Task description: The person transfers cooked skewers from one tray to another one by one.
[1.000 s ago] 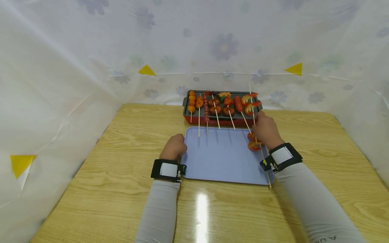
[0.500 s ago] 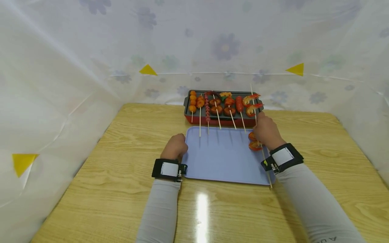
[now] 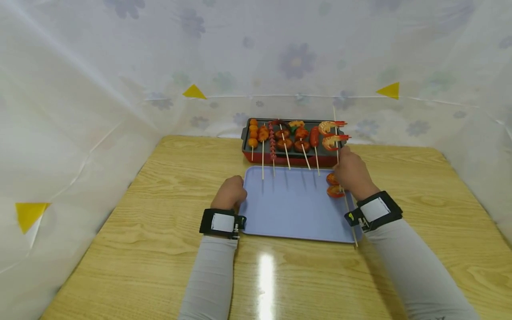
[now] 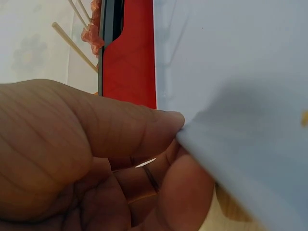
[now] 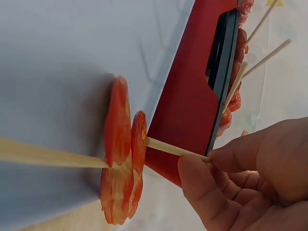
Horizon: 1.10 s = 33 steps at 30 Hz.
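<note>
My left hand (image 3: 229, 194) pinches the left edge of a lilac tray (image 3: 292, 209) between thumb and finger. Across the tray, my right hand (image 3: 352, 173) pinches a thin wooden stick by thumb and forefinger. Upward from it this stick runs through two shrimp, a shrimp skewer (image 3: 330, 142) overlapping the grill's right end. Beside that hand, over the tray's right side, show two red slices (image 5: 118, 139) like tomato, with a stick (image 5: 48, 156) reaching past the near edge. I cannot tell whether the pinched stick also passes through these slices.
A red and black tabletop grill (image 3: 256, 158) stands behind the tray. Across it lie several skewers, among them a sausage (image 3: 314, 136), orange balls (image 3: 253, 142) and brown rounds (image 3: 284, 144). A wooden table (image 3: 180, 262) carries everything, with a flowered sheet (image 3: 296, 75) behind.
The shrimp have shifted slightly right. Near them, the sausage skewer's lower end has swung left, clear of the red slices. My left hand and the tray stay put.
</note>
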### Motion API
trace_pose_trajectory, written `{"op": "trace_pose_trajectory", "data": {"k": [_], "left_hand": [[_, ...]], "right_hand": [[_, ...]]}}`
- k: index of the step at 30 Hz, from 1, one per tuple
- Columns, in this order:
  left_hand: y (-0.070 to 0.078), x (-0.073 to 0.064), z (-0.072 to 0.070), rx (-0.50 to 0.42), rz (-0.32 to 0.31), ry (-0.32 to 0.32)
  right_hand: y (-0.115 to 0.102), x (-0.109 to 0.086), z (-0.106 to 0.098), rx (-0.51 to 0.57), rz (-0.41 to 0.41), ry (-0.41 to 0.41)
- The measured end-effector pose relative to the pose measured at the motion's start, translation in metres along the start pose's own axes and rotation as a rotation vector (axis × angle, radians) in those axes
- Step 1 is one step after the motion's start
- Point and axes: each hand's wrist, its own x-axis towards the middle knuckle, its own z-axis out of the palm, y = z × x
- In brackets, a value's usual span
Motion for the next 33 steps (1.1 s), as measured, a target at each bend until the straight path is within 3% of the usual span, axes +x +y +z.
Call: {"op": "trace_pose_trajectory", "data": {"k": [12, 20, 28, 33], "left_hand": [[0.002, 0.001, 0.001, 0.009, 0.007, -0.002], [0.002, -0.002, -0.001, 0.005, 0.004, 0.009], [0.001, -0.003, -0.002, -0.021, -0.005, -0.008], [0.001, -0.002, -0.003, -0.025, -0.009, -0.016]], "right_hand": [[0.013, -0.037, -0.003, 0.012, -0.081, 0.097], [0.008, -0.062, -0.007, -0.002, -0.072, 0.051], [-0.002, -0.077, -0.005, -0.047, -0.143, 0.048], [-0.003, -0.085, -0.003, -0.078, -0.129, -0.026]]}}
